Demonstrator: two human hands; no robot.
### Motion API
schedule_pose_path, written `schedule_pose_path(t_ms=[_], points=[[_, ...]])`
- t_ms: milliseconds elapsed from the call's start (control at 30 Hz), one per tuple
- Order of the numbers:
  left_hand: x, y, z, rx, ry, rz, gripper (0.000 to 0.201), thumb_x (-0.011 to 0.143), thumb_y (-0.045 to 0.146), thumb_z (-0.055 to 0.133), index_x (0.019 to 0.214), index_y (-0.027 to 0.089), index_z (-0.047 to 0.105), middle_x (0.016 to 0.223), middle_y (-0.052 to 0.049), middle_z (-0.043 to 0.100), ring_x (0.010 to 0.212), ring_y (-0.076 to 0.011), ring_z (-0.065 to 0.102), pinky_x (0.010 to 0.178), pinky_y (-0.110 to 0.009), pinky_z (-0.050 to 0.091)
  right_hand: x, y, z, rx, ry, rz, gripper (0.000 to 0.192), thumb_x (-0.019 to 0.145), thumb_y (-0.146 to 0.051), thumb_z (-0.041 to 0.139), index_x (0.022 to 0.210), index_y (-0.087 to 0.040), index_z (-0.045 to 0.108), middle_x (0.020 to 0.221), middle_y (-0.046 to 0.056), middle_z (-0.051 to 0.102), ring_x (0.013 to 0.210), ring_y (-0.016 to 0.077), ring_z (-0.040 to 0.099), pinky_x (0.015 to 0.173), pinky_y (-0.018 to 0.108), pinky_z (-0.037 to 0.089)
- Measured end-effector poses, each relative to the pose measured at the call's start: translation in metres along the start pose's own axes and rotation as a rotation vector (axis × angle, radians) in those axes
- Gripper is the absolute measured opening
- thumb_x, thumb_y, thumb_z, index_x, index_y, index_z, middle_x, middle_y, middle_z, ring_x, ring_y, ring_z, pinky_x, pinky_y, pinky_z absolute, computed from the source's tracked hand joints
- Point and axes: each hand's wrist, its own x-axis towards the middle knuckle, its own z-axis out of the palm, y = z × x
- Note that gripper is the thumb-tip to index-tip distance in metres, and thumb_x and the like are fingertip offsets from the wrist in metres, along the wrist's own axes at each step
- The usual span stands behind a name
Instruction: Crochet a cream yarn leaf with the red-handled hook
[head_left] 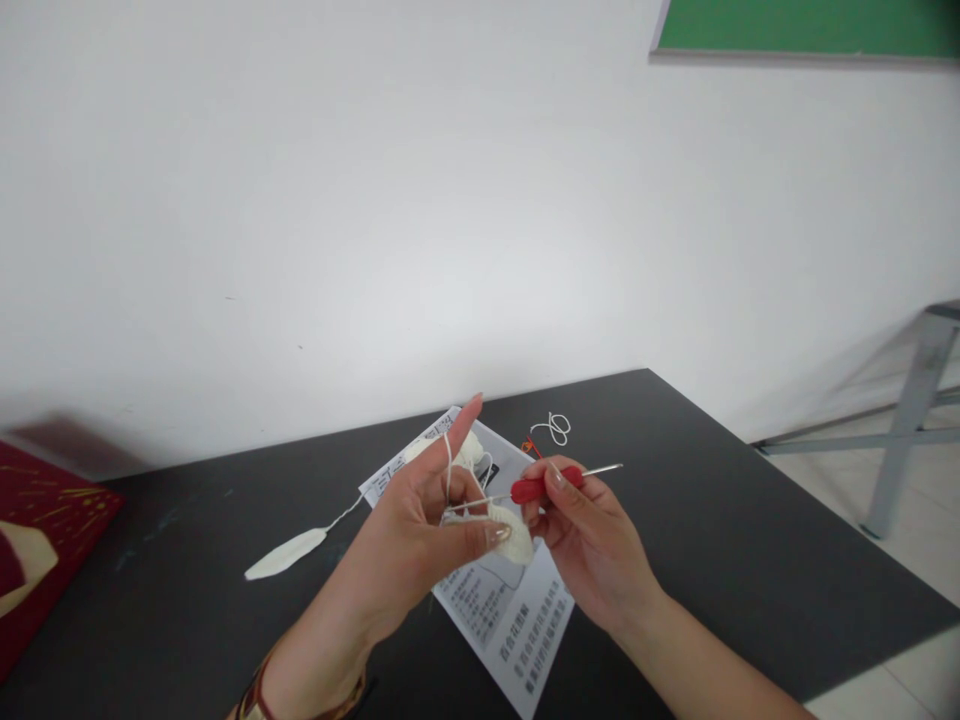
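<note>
Between thumb and fingers, my left hand pinches a small white crochet piece. White yarn loops over its raised index finger. My right hand grips the red handle of a crochet hook; the thin metal shaft points left to the crochet piece, and a metal end sticks out to the right. Exactly how the hook tip sits in the stitches is too small to tell. Behind my left hand lies a ball of white yarn, partly hidden.
Under my hands a printed sheet lies on the dark table. A finished-looking white leaf-shaped crochet piece rests at left, near a red panel. A white yarn loop lies behind. A metal stand is at right.
</note>
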Motion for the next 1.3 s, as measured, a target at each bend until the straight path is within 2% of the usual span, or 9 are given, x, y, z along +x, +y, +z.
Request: schedule_pose_path(t_ms=[233,367,533,600,700,867,933,1133,1300], points=[[0.0001,-0.0014,0.0025,0.112,0.004,0.048,0.085,0.073,0.018,0.075,0.144,0.04,0.033,0.067,0.006,0.053,0.063,-0.0099,0.048,0.061,-0.024,0.037,0.0024,-0.0009,-0.0026,0.105,0.039,0.112,0.016,0.077,-0.028,0.075,0.078,-0.012,0.073,0.063,0.0,0.069,0.052,0.0049,0.059,0.053,0.013,0.051],[-0.0005,-0.0016,0.0029,0.12,0.002,0.061,0.088,0.072,0.018,0.075,0.145,0.037,0.031,0.067,0.006,0.054,0.062,-0.0101,0.048,0.062,-0.024,0.038,0.0043,-0.0045,-0.0045,0.126,0.051,0.155,0.018,0.071,-0.027,0.079,0.07,-0.01,0.072,0.06,0.001,0.07,0.047,0.0047,0.059,0.05,0.012,0.05],[0.0014,-0.0049,0.0036,0.188,-0.006,0.075,0.061,0.068,0.011,0.074,0.125,0.029,0.061,0.071,0.003,0.057,0.069,-0.0134,0.052,0.068,-0.028,0.042,0.0063,-0.0032,-0.0054,0.148,0.068,0.129,0.016,0.068,-0.026,0.081,0.072,-0.012,0.073,0.059,0.001,0.07,0.049,0.0064,0.061,0.054,0.014,0.053],[0.0026,-0.0058,0.0059,0.186,0.023,0.084,0.058,0.067,0.009,0.074,0.12,0.03,0.066,0.069,0.004,0.055,0.067,-0.0125,0.05,0.067,-0.027,0.042,0.0066,-0.0014,-0.0053,0.146,0.073,0.096,0.015,0.069,-0.024,0.081,0.076,-0.014,0.073,0.063,0.001,0.071,0.053,0.0069,0.062,0.057,0.015,0.053],[0.0035,-0.0053,0.009,0.149,0.04,0.073,0.071,0.064,0.007,0.075,0.129,0.031,0.058,0.063,0.006,0.052,0.061,-0.0104,0.046,0.061,-0.024,0.04,0.0065,-0.0003,-0.0053,0.121,0.072,0.086,0.013,0.073,-0.025,0.078,0.077,-0.013,0.073,0.067,0.002,0.072,0.054,0.0065,0.062,0.058,0.015,0.053],[0.0021,-0.002,0.0062,0.063,0.008,0.019,0.095,0.067,0.01,0.075,0.146,0.034,0.028,0.063,0.006,0.054,0.057,-0.0093,0.044,0.056,-0.023,0.036,0.0052,-0.0023,-0.0057,0.074,0.052,0.102,0.016,0.075,-0.028,0.076,0.075,-0.012,0.073,0.065,0.003,0.071,0.051,0.0059,0.06,0.055,0.015,0.051],[0.0014,-0.0012,0.0044,0.042,0.0,0.015,0.099,0.068,0.011,0.075,0.147,0.038,0.022,0.065,0.005,0.055,0.058,-0.0098,0.046,0.058,-0.024,0.037,0.0047,-0.0029,-0.0055,0.063,0.047,0.109,0.016,0.075,-0.028,0.076,0.075,-0.012,0.073,0.065,0.002,0.071,0.052,0.0059,0.06,0.056,0.015,0.051],[0.0,-0.0031,0.0059,0.085,0.005,0.063,0.094,0.072,0.016,0.074,0.147,0.039,0.022,0.067,0.005,0.054,0.061,-0.0106,0.049,0.061,-0.024,0.038,0.0046,-0.0028,-0.0043,0.031,0.059,0.08,0.016,0.076,-0.029,0.075,0.076,-0.014,0.072,0.069,0.002,0.071,0.054,0.0059,0.059,0.055,0.015,0.049],[-0.0002,-0.0035,0.0088,0.111,0.031,0.096,0.087,0.076,0.019,0.072,0.147,0.036,0.026,0.075,0.002,0.06,0.071,-0.0133,0.055,0.072,-0.029,0.043,0.0012,-0.0007,-0.0008,-0.022,0.04,0.066,0.017,0.075,-0.031,0.076,0.081,-0.016,0.072,0.07,0.001,0.072,0.059,0.0087,0.062,0.054,0.017,0.05]])
